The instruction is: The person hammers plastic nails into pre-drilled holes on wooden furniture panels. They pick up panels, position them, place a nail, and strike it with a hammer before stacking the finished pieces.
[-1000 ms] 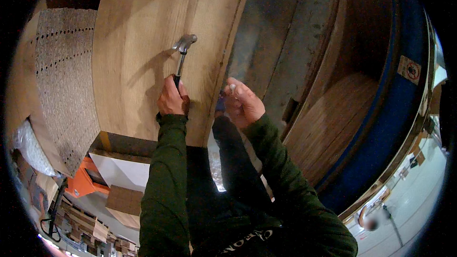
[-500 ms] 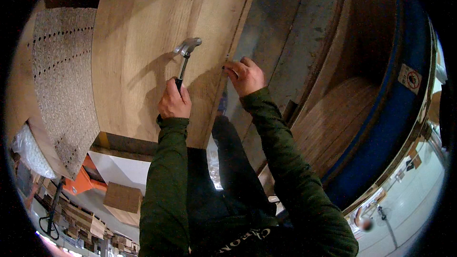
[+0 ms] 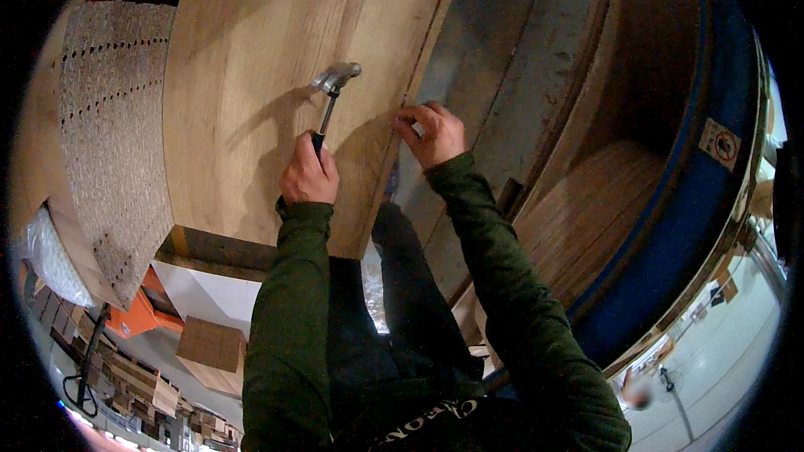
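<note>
My left hand point(image 3: 310, 173) is wrapped around the dark grip of a claw hammer point(image 3: 329, 100). The hammer's metal head is raised, and its shadow falls on a large light wood-grain board point(image 3: 243, 75). At the board's right edge, my right hand point(image 3: 434, 134) is pinched, thumb against fingers. Whatever lies between those fingertips is too small and hidden to name.
Stacked chipboard panels point(image 3: 117, 117) with drilled holes stand at the left. Bubble wrap point(image 3: 59, 259), an orange pallet jack point(image 3: 144, 305) and a cardboard box point(image 3: 213, 351) are lower left. A blue-edged curved structure point(image 3: 662, 285) rises at the right; a person is beyond it.
Both hands stay almost in place; the hammer has shifted very slightly. A small dark piece seen at my right fingertips before is no longer clearly visible.
</note>
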The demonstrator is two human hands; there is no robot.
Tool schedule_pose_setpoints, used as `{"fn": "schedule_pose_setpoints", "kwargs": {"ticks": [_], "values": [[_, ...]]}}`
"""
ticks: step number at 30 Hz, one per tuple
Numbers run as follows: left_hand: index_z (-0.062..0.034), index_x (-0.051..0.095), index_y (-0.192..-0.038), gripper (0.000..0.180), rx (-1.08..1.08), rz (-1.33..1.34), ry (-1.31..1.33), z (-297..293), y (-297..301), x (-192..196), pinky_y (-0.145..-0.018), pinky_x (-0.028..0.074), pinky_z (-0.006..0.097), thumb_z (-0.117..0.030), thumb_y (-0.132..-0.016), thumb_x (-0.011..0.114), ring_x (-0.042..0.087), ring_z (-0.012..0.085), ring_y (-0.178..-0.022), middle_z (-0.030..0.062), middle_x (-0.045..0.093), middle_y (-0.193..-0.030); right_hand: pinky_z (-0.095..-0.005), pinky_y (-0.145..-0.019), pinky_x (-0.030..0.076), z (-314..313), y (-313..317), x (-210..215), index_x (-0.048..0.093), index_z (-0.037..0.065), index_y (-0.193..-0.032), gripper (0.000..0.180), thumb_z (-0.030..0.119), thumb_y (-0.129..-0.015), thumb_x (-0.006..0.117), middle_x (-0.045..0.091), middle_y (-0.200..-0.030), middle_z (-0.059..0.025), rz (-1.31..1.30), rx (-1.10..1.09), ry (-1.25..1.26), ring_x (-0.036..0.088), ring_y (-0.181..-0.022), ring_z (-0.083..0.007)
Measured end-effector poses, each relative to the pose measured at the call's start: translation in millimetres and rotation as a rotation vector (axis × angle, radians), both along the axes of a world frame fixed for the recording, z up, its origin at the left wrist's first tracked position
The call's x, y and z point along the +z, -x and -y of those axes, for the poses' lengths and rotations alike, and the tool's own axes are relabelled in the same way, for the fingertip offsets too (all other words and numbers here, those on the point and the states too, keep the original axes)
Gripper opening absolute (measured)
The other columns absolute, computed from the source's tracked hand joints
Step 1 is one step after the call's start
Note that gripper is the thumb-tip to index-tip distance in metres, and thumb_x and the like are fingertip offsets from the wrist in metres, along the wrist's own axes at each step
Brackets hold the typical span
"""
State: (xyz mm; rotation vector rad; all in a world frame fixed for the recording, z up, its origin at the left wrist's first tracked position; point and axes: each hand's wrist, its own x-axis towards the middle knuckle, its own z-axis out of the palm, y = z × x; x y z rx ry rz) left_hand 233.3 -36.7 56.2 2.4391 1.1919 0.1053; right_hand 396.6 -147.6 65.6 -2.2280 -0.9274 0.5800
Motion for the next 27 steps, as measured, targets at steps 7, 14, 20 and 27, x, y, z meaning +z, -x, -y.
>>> {"fn": "schedule_pose_setpoints", "kwargs": {"ticks": [7,14,20,27], "values": [[-0.0070,0.044,-0.102,0.027,0.014,0.033,-0.055,6,5,-10,-0.057,0.044,0.040,-0.021,-0.078,0.046,0.056,0.0332,-0.069,0.0164,0.056,-0.083,-0.0303,-0.055,0.045,10,0,-25,0.061,0.007,-0.078,0.012,0.008,-0.066,0.063,0.051,-0.068,-0.0094,-0.446,-0.175,-0.198,0.054,-0.063,-0.0240],[-0.0049,0.045,-0.101,0.028,0.038,0.046,0.066,3,-1,-2,-0.060,0.043,0.041,-0.023,-0.079,0.045,0.054,0.0350,-0.074,0.0190,0.055,-0.085,-0.0299,-0.052,0.043,11,-7,-28,0.061,0.009,-0.077,0.013,0.008,-0.065,0.066,0.055,-0.070,-0.0087,-0.043,-0.023,-0.235,0.053,-0.059,-0.0230],[-0.0055,0.045,-0.102,0.029,0.057,-0.024,0.059,5,-4,1,-0.061,0.043,0.043,-0.023,-0.079,0.045,0.054,0.0357,-0.073,0.0191,0.056,-0.085,-0.0320,-0.051,0.042,13,-3,-17,0.059,0.009,-0.082,0.016,0.014,-0.066,0.063,0.054,-0.068,-0.0108,-0.109,-0.099,-0.172,0.051,-0.057,-0.0239],[-0.0010,0.047,-0.102,0.032,0.057,0.239,0.147,14,20,5,-0.064,0.043,0.036,-0.020,-0.078,0.051,0.055,0.0323,-0.075,0.0180,0.056,-0.084,-0.0339,-0.048,0.039,14,13,4,0.048,0.014,-0.099,0.035,0.021,-0.068,0.062,0.048,-0.060,-0.0081,-0.290,-0.178,-0.136,0.047,-0.053,-0.0240]]}}
